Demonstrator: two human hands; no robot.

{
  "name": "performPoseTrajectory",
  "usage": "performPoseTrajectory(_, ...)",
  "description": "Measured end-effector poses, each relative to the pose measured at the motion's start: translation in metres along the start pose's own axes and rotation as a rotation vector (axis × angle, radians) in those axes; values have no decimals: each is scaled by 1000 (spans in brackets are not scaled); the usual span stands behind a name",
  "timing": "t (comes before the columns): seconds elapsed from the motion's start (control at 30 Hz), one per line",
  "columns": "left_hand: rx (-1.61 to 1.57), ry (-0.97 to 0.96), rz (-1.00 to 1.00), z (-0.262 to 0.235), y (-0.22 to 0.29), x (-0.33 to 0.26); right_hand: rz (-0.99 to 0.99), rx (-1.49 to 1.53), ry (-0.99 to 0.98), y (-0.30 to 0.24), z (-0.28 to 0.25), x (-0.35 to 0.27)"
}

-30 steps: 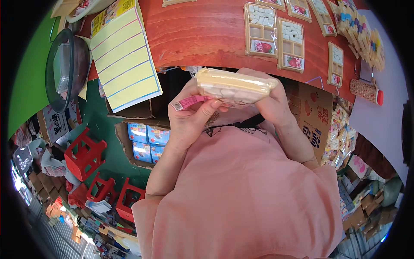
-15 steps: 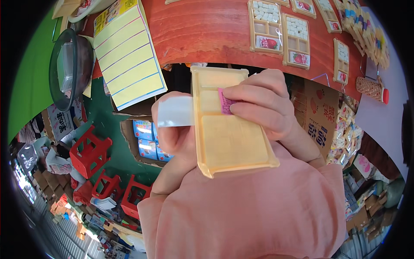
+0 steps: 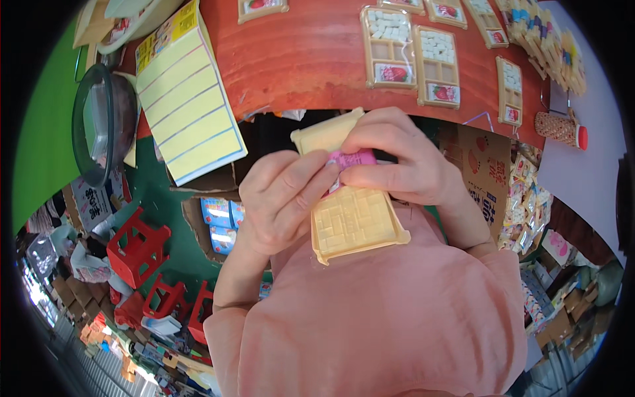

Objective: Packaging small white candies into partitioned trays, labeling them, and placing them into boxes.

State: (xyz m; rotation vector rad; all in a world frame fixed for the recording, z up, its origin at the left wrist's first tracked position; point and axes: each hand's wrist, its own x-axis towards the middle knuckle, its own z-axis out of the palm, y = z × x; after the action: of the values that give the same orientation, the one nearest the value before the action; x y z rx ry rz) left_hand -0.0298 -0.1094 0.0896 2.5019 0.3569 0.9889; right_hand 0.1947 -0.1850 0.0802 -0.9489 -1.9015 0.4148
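In front of my chest is a beige plastic tray (image 3: 360, 221), tilted, with a woven-pattern surface toward me. A pink printed label (image 3: 356, 160) lies across its middle, partly covered by my fingers. My right hand (image 3: 407, 159) grips the tray by its right side, fingertips resting at the label. With its fingers bent and pressed together, my left hand (image 3: 281, 198) pinches the label's left end against the tray. The tray's left edge near the label is hidden behind the left fingers.
Packed trays with white pieces and strawberry cards (image 3: 390, 46) lie on the red table (image 3: 297, 59). Yellow label sheets (image 3: 192, 99) overhang its edge, near a dark clear bowl (image 3: 99, 126). At right is a red-lidded jar (image 3: 559, 129). Red stools (image 3: 135, 245) and an open carton (image 3: 198, 228) stand below.
My left hand has come up to the label, and the whitish strip at its fingers is out of sight. The tray has tilted; the label now spans more of it.
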Motion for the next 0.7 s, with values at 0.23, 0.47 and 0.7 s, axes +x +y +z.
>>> performPoseTrajectory(0.23,-473,158,-675,41,-6,-10,699,439,320,9,30,-16)
performPoseTrajectory(0.47,-1042,244,-1103,72,-15,45,584,-230,156,22,7,-3)
performPoseTrajectory(0.7,-668,19,-766,97,-12,66,724,-361,329,48,-89,-3)
